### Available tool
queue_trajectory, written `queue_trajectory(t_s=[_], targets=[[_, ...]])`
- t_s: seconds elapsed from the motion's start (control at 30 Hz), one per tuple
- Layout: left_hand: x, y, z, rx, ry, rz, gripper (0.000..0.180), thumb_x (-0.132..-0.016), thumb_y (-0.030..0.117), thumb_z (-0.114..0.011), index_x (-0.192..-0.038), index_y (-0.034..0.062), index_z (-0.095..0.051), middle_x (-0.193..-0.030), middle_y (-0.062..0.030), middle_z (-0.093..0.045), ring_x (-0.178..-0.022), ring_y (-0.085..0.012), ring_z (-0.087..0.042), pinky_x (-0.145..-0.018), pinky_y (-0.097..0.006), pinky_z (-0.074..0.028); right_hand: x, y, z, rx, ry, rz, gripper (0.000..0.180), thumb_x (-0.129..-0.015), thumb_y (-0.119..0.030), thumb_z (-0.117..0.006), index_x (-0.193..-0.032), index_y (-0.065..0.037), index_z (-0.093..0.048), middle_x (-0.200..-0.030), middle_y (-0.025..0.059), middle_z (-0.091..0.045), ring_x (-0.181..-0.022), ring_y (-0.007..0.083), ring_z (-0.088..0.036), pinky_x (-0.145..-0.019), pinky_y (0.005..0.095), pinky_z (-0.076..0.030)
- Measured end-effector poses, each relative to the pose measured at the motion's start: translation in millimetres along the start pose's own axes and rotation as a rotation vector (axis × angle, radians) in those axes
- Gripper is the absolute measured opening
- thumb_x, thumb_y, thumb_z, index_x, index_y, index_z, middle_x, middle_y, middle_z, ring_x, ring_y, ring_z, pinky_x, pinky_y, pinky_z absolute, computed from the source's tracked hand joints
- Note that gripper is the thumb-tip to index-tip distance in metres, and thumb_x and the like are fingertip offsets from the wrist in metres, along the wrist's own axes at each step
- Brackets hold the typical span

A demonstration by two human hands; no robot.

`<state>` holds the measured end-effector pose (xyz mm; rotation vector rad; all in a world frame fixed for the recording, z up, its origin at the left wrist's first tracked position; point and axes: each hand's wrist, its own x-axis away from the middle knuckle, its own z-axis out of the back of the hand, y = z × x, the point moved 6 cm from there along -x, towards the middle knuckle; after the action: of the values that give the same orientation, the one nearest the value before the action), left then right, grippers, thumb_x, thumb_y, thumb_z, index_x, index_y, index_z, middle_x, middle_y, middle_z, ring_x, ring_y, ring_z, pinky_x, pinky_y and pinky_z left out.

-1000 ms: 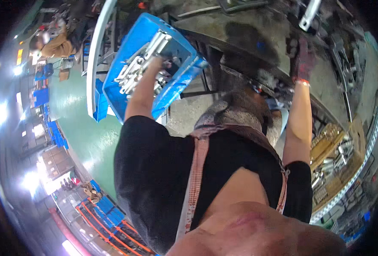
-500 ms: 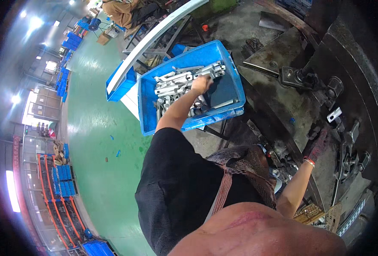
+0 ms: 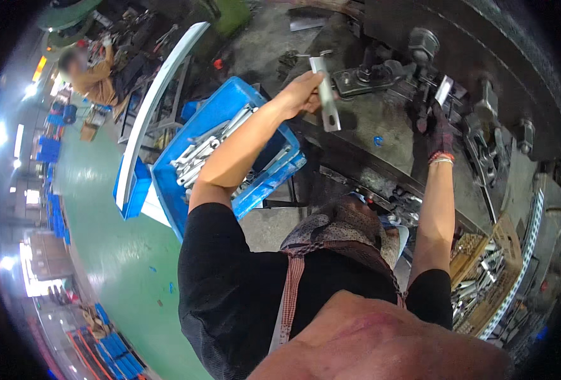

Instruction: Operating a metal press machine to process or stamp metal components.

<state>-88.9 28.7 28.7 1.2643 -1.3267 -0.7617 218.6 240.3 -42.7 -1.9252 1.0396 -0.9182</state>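
My bare left hand (image 3: 303,96) is closed on one long silver metal bar (image 3: 326,98), which has a small hole near its lower end. It holds the bar upright beyond the far right corner of the blue bin (image 3: 274,182). Inside that bin lie several silver metal parts (image 3: 201,155), partly covered by my left forearm. My right hand (image 3: 441,134), in a dark glove, reaches among the machine's metal fixtures. Its fingertips come up against a short shiny metal piece (image 3: 444,90); the dark glove against dark metal hides how the fingers close.
Heavy bolts and a clamp block (image 3: 364,78) stand on the dark machine bed (image 3: 388,123). A pale curved strip (image 3: 157,104) rises beside the bin. At lower right is a crate (image 3: 512,237) with metal parts. Another person (image 3: 93,76) works at far left.
My left hand has come out of the bin to the right, lifting the metal bar. The view has turned toward the machine. My right hand stays by the fixtures and the short metal piece.
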Motion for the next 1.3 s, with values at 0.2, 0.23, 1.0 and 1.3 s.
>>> queue_trajectory(t_s=[0.2, 0.23, 1.0, 1.3], targets=[[-96.7, 14.2, -103.2, -0.065, -0.133, -0.014, 0.037, -0.111, 0.036, -0.046, -0.107, 0.0027, -0.062, -0.102, -0.0137, -0.076, -0.05, -0.004, -0.048, -0.043, -0.021, -0.04, 42.2, -68.8, -27.5, 0.245, 0.138, 0.226, 0.039, -0.101, -0.039, -0.064, -0.119, -0.005, -0.069, -0.091, 0.0079, -0.07, -0.076, 0.0153, -0.064, -0.065, 0.0296, -0.051], [-110.4, 12.6, -127.4, -0.062, -0.158, -0.051, 0.036, -0.111, 0.036, -0.047, -0.106, 0.0035, -0.062, -0.102, -0.013, -0.076, -0.05, -0.0031, -0.048, -0.043, -0.02, -0.039, 51.0, -93.8, -28.8, 0.412, 0.181, 0.476, 0.041, -0.1, -0.039, -0.065, -0.12, -0.004, -0.068, -0.094, 0.0094, -0.071, -0.079, 0.0181, -0.065, -0.067, 0.0317, -0.051], [-296.9, -29.9, -207.7, -0.298, 0.1, -0.312, 0.046, -0.094, 0.041, -0.073, -0.065, 0.006, -0.066, -0.05, -0.0018, -0.052, -0.039, -0.0139, -0.044, -0.039, -0.034, -0.03, 16.5, 19.3, 52.3, 0.435, 0.198, 0.113, 0.052, -0.107, -0.043, -0.051, -0.126, 0.002, -0.066, -0.093, 0.01, -0.073, -0.082, 0.0185, -0.067, -0.075, 0.0336, -0.053], [-298.2, -33.8, -203.2, -0.161, 0.098, -0.215, 0.03, -0.088, 0.03, -0.074, -0.076, 0.0023, -0.071, -0.057, -0.0055, -0.057, -0.042, -0.0158, -0.047, -0.041, -0.034, -0.032, -52.2, 12.5, 8.6, 0.788, 0.314, 0.188, 0.04, -0.105, -0.037, -0.043, -0.135, -0.018, -0.062, -0.098, 0.0169, -0.071, -0.077, 0.0278, -0.072, -0.072, 0.0423, -0.055]])
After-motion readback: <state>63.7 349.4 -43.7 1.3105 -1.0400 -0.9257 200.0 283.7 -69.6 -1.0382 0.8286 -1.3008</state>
